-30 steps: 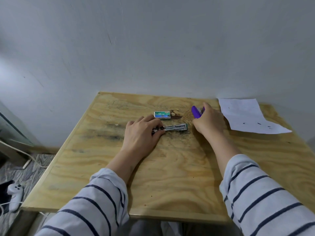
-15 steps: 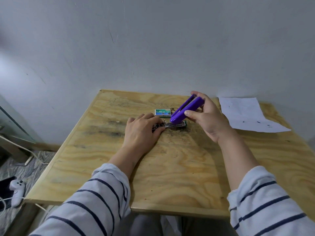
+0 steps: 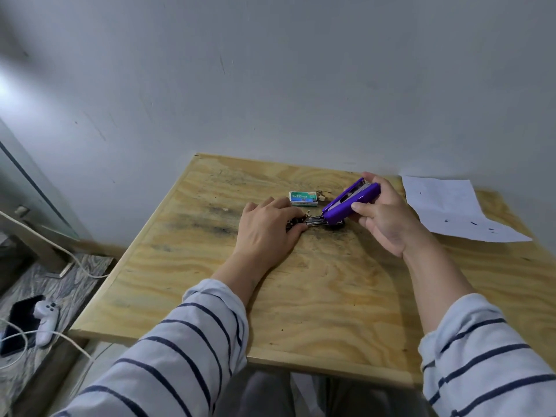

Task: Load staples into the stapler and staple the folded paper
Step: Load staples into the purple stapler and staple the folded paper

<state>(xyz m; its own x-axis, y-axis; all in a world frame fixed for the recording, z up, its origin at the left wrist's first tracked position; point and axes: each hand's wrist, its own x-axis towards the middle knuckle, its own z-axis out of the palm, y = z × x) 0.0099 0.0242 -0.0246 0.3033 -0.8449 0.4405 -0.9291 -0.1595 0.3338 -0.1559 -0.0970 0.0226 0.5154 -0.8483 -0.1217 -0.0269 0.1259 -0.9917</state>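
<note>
A: What does the person's right hand [image 3: 388,218] hold?

B: It grips the purple plastic stapler [image 3: 350,201], thumb on the near side and fingers curled round the far end. The stapler is tilted, its far end raised above the table and its low end down by the metal staple magazine [image 3: 316,221].

A: Is the stapler closed?

B: No. Its two purple arms are spread apart at the raised end, with a strip of metal showing between them.

A: And the left hand [image 3: 267,233]?

B: It lies palm down on the pale plywood table [image 3: 331,296], fingers curled over the left end of the silver magazine, pinning it to the wood. Whether the fingers pinch it or only press on it cannot be told; small metal parts show under the fingertips.

A: Where are the staples?

B: A small green and white staple box [image 3: 303,198] lies flat on the table just beyond the left hand, near the stapler's lower end but apart from it.

A: The paper?

B: The white sheet of paper [image 3: 454,212] lies flat at the table's far right, behind the right hand, untouched. It bears a few small dark marks.

A: Anything else?

B: Striped sleeves cover both forearms. On the floor to the left, a white game controller [image 3: 45,322] rests beside a dark phone [image 3: 19,323], with white cables.
</note>
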